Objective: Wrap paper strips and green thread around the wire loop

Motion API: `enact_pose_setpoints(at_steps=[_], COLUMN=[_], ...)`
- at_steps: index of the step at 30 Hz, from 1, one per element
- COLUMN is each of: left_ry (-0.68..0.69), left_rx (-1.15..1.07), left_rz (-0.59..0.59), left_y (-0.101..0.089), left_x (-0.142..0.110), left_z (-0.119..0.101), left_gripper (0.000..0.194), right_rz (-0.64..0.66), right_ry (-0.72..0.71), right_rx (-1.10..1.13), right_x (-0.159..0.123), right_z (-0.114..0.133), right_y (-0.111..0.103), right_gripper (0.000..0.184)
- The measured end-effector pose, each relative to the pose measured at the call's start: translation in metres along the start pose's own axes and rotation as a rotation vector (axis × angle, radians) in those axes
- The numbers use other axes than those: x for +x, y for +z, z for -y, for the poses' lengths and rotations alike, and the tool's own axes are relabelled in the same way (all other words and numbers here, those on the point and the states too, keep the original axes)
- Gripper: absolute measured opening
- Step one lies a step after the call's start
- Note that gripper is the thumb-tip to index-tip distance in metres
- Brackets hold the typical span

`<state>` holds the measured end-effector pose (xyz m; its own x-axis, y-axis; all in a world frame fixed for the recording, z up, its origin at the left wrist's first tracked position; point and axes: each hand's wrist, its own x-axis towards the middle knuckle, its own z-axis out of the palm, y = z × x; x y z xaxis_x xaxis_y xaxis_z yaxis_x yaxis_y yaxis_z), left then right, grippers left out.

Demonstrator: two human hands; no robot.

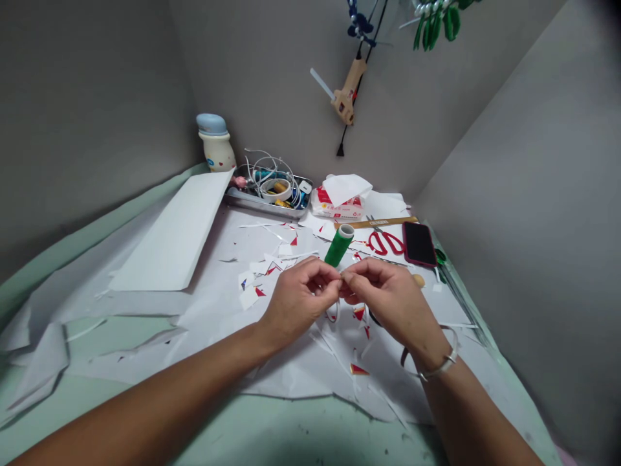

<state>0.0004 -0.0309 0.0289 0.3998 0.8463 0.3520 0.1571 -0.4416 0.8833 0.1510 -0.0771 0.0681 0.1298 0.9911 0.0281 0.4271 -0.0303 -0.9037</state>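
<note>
My left hand and my right hand meet fingertip to fingertip above the middle of the table. Both are closed in a pinch, and what lies between the fingertips is too small to make out. Just behind them a spool of green thread stands slightly tilted in view. White and red paper scraps lie under and around the hands. Past my right hand are a pair of red-handled scissors and a dark phone. A bangle circles my right wrist.
A metal tray of threads and cords stands at the back, beside a cream jar with a blue lid. A tissue pack is right of it. White board lies at left. A glue gun hangs on the wall.
</note>
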Motion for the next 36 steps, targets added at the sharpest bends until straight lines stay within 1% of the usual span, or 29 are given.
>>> enact_pose_setpoints(at_steps=[7,25,31,36], left_ry=[-0.019,-0.024,-0.023,-0.042], left_rx=[-0.038,-0.029,-0.035,-0.065], left_rz=[0.013,0.021,0.012,0.022], left_y=[0.0007,0.0004,0.0002,0.0002], left_x=[0.0002,0.0004,0.0009,0.0014], left_z=[0.0027,0.0019,0.0025,0.0028], left_gripper=[0.005,0.005,0.005,0.005], right_rz=[0.014,-0.001,0.018,0.018], right_ry=[0.041,0.025,0.013,0.056], right_rx=[0.067,0.006,0.038,0.106], right_x=[0.0013,0.0004,0.0006,-0.0002], right_z=[0.0002,-0.0002,0.0008,0.0029], right_y=[-0.0010,-0.0014,-0.0025,-0.0022], right_gripper=[0.013,0.011,0.012,0.011])
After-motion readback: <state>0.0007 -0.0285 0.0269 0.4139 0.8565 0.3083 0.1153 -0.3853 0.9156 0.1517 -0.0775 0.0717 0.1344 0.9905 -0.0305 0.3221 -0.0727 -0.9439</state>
